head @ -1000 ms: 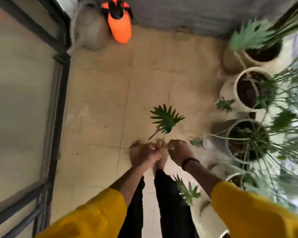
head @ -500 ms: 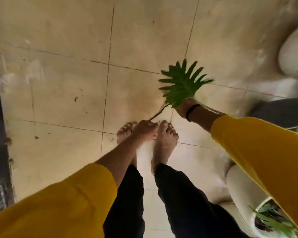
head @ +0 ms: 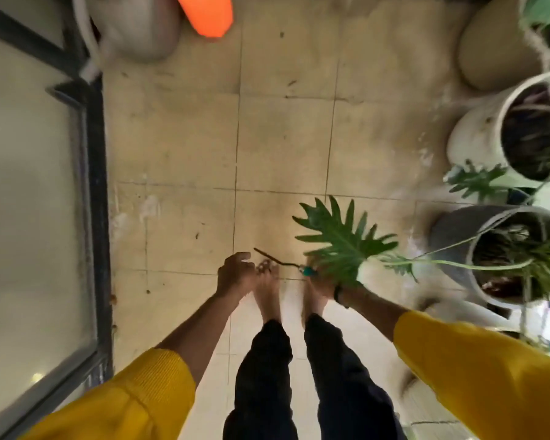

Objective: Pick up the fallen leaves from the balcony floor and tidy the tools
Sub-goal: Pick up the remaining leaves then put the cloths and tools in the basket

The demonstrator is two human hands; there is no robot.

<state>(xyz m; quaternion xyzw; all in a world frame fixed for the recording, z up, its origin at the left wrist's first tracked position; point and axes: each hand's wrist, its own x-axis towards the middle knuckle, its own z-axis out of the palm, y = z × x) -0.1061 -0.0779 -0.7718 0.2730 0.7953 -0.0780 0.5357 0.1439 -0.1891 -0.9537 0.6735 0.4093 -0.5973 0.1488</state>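
Person seen from above, head-cam. Both arms wear bright yellow sleeves, ribbed knit look: left sleeve, right sleeve. Sleeves end around the elbow, forearms bare below. Left hand bare, no rings or watch visible. Right hand mostly hidden; a thin black band sits on its wrist. Legs in dark, nearly black trousers, loose fit, cuffs ending at the ankles. Feet bare, no shoes or socks. Edges motion-blurred, fabric detail unclear.
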